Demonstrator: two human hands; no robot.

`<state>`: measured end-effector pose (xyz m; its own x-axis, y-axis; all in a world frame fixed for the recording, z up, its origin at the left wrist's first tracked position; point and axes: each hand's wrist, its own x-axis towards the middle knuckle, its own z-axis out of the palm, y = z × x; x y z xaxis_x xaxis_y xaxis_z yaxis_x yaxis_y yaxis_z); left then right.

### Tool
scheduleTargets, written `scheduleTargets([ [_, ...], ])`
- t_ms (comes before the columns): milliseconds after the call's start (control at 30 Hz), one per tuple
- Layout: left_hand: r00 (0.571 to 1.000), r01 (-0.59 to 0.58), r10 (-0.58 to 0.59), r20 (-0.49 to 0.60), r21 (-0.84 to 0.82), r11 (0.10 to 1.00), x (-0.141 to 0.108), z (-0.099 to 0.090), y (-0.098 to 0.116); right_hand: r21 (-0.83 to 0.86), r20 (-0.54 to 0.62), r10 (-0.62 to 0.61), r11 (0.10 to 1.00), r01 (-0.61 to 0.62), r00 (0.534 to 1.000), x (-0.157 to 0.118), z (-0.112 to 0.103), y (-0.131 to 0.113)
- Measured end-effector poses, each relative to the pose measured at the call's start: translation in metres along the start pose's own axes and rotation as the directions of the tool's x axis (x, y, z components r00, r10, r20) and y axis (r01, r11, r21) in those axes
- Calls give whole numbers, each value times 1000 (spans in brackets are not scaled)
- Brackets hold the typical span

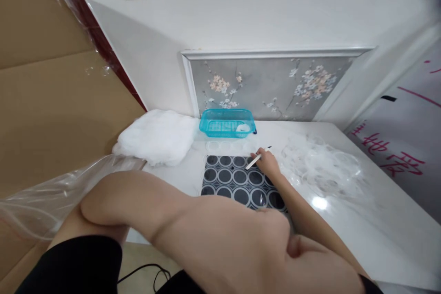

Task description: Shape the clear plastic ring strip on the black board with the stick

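My right hand (267,163) is closed around a slim white tool (253,161) with a dark tip, its lower end over the upper part of a dark sheet (223,176) patterned with rows of ringed circles. Close to the camera, my left forearm crosses the foreground and hides the sheet's near edge. My left hand (274,229) is beside my right arm; its fingers cannot be made out. Faint clear discs (225,145) lie in a row just behind the sheet.
A turquoise basket (227,115) with a white item inside stands against the wall. Fluffy white material (158,137) lies to the left, near a large cardboard box (51,115). Clear plastic pieces (320,165) are spread at right on the white table (372,234).
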<state>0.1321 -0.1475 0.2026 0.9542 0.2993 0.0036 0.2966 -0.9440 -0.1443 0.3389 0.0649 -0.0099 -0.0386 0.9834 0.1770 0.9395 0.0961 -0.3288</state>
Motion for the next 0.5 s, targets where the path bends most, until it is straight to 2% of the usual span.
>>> scheduleTargets([
  [67, 984, -165, 166, 67, -31, 986, 7, 0, -22, -43, -9, 52, 998, -52, 999, -2, -4, 0],
  [100, 972, -225, 227, 69, -35, 974, 10, 7, -37, -61, -11, 65, 996, -65, 998, -2, -6, 0],
  [133, 971, -230, 232, 59, -34, 973, 11, 20, -55, -75, -12, 70, 995, -71, 997, -3, -7, 0],
  [167, 980, -180, 183, 78, -47, 983, 11, 38, -74, -86, -11, 71, 994, -72, 997, -3, -8, 1],
  [233, 983, 68, -51, 176, -89, 994, 9, 83, -116, -101, -6, 66, 993, -66, 998, -3, -10, 3],
  [267, 936, 274, -235, 263, -121, 954, 6, 106, -137, -105, -2, 63, 993, -63, 998, -3, -10, 4],
  [300, 901, 367, -326, 287, -102, 925, 2, 129, -157, -107, 4, 58, 993, -57, 998, -2, -11, 6],
  [400, 823, 517, -475, 312, -66, 853, -10, 178, -208, -104, 25, 37, 994, -34, 999, 2, -11, 10],
  [500, 767, 610, -565, 304, -73, 789, -18, 200, -237, -105, 44, 15, 994, -11, 999, 8, -11, 13],
])
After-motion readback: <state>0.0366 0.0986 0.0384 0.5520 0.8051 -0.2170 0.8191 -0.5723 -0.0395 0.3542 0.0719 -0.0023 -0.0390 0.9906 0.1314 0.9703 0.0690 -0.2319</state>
